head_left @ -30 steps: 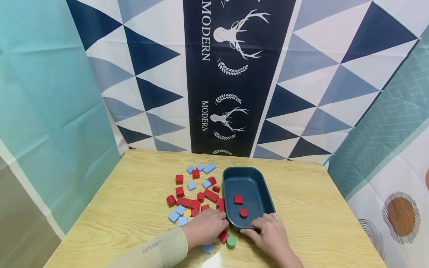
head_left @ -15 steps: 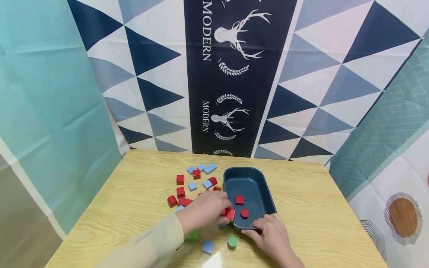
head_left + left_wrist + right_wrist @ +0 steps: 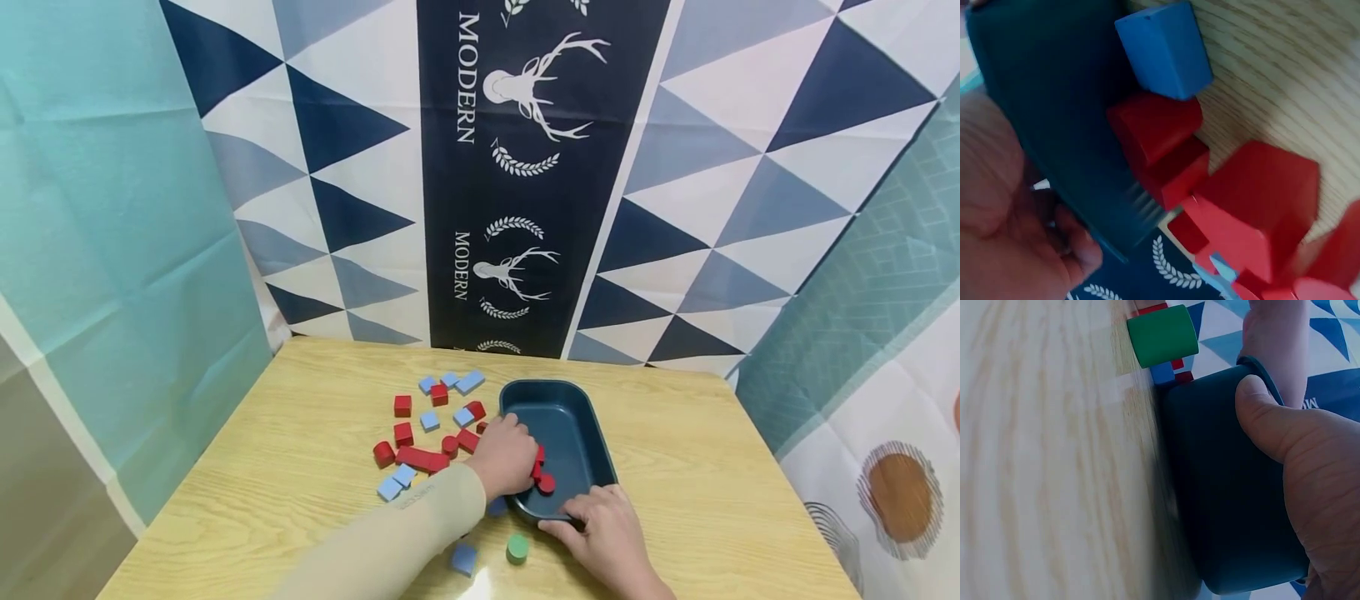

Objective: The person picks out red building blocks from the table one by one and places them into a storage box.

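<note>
My left hand (image 3: 507,457) reaches over the left rim of a dark blue plastic box (image 3: 573,433), its curled fingers inside it. Red blocks (image 3: 536,471) show at those fingertips, one apparently in their grip; the palm hides part of it. A red round block (image 3: 547,483) lies on the box floor. In the left wrist view, the hand (image 3: 997,206) is beside the box wall (image 3: 1060,125). My right hand (image 3: 603,529) grips the box's near right corner, thumb (image 3: 1260,406) outside the wall and fingers over the rim.
Left of the box, red blocks (image 3: 416,458) and light blue blocks (image 3: 390,488) lie scattered on the wooden table (image 3: 262,467). A green cylinder (image 3: 517,549) and a blue block (image 3: 463,559) stand near the front. Patterned cloth (image 3: 360,167) hangs behind.
My left hand has gathered red pieces from the table and moved right and up, over the box's left rim. My right hand stays on the box corner.
</note>
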`<move>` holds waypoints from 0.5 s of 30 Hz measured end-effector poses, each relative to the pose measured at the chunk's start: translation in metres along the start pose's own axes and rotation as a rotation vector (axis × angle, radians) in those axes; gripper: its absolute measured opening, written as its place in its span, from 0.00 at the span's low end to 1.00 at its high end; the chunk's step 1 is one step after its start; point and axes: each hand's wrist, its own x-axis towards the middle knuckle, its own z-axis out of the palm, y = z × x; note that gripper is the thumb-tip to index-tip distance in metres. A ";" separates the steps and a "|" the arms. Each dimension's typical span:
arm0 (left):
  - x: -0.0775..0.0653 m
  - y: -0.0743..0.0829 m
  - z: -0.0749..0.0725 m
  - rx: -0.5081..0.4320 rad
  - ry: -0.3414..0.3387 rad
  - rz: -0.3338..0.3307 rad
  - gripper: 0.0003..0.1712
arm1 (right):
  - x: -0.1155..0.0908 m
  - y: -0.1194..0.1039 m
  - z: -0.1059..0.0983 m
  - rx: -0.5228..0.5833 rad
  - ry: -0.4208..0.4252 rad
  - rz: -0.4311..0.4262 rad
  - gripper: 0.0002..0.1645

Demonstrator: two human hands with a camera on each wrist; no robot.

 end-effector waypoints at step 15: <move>0.003 0.012 0.006 0.017 -0.055 -0.075 0.15 | -0.001 0.001 0.002 0.000 0.008 -0.018 0.17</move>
